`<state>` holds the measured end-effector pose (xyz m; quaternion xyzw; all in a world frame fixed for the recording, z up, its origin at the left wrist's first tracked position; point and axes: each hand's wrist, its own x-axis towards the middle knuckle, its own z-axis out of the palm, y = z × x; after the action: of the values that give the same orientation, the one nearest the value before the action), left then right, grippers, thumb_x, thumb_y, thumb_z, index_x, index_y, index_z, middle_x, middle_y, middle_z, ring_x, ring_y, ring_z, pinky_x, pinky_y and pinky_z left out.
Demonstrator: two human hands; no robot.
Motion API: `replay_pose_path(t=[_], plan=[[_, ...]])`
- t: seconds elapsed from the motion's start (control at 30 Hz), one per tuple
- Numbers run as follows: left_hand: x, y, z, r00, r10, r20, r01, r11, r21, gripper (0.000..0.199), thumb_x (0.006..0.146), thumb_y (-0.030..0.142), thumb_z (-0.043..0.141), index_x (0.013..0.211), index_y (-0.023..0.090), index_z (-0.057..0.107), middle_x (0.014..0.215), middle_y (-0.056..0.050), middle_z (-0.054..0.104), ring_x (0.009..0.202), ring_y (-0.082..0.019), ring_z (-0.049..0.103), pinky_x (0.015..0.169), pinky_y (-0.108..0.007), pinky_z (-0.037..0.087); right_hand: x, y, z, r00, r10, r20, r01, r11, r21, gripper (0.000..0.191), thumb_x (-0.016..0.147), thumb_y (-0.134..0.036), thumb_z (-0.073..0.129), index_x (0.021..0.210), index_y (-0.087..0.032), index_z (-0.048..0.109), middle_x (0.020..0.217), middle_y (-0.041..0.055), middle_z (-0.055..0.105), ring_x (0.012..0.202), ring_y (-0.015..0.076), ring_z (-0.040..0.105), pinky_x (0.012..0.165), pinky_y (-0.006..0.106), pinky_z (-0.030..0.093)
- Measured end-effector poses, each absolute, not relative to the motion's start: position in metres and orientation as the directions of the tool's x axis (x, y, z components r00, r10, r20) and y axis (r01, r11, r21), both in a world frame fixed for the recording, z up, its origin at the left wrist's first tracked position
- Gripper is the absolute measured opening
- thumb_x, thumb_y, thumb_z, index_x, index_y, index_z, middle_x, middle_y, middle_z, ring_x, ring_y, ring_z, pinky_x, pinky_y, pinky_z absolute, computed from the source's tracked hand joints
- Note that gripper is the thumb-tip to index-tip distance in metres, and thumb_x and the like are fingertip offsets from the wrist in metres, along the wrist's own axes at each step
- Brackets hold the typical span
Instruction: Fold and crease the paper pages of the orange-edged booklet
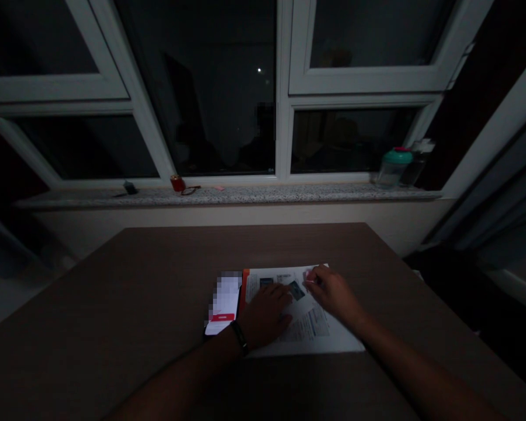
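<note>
A printed booklet or sheet (319,342) with pictures and blocks of text lies on the brown table. My left hand (265,313), with a dark band at the wrist, rests on the page with its fingers stretched out. Over the page's upper right, my right hand (331,290) is closed, thumb and fingers pinched on a small pink thing (307,277) whose kind is too dim to tell. Left of the page is a phone (225,298) with a lit screen, partly blurred out. Its lower right corner is close to my left wrist.
The wooden table (179,251) reaches toward a wall under a dark window. On the stone sill (254,195) stand a teal-lidded bottle (394,166), a clear bottle (418,161), a small red container (176,183) and a dark little bottle (129,187). Curtains (499,158) hang at right.
</note>
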<state>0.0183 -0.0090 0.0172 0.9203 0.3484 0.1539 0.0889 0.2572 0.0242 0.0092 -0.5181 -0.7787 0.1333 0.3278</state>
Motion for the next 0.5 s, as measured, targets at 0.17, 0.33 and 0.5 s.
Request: replay_pose_path(t=[0.17, 0.33, 0.5], plan=[[0.019, -0.01, 0.02, 0.75, 0.621, 0.226, 0.55, -0.776, 0.308, 0.026, 0.089, 0.021, 0.056, 0.114, 0.021, 0.051, 0.134, -0.009, 0.053, 0.128, -0.026, 0.045, 0.108, -0.044, 0.037, 0.25, 0.024, 0.007, -0.221, 0.908, 0.356, 0.64, 0.41, -0.65, 0.011, 0.081, -0.023, 0.065, 0.074, -0.02, 0.056, 0.073, 0.0012, 0.063, 0.067, 0.0168, 0.059, 0.064, 0.026, 0.042], [0.019, -0.009, 0.02, 0.782, 0.581, 0.226, 0.503, -0.802, 0.322, 0.03, 0.086, 0.018, 0.057, 0.115, 0.02, 0.049, 0.128, -0.009, 0.055, 0.124, -0.025, 0.048, 0.106, -0.041, 0.039, 0.244, 0.023, 0.003, -0.214, 0.926, 0.311, 0.537, 0.377, -0.755, 0.008, 0.079, -0.023, 0.065, 0.076, -0.02, 0.059, 0.069, -0.0003, 0.063, 0.063, 0.0154, 0.059, 0.059, 0.025, 0.042], [0.021, -0.009, 0.02, 0.791, 0.575, 0.207, 0.515, -0.809, 0.283, 0.026, 0.086, 0.017, 0.055, 0.112, 0.019, 0.051, 0.116, -0.009, 0.058, 0.113, -0.024, 0.053, 0.101, -0.04, 0.042, 0.238, 0.022, 0.0, -0.214, 0.934, 0.286, 0.511, 0.356, -0.782, 0.007, 0.076, -0.02, 0.065, 0.076, -0.02, 0.059, 0.067, -0.0015, 0.06, 0.062, 0.015, 0.057, 0.058, 0.024, 0.042]])
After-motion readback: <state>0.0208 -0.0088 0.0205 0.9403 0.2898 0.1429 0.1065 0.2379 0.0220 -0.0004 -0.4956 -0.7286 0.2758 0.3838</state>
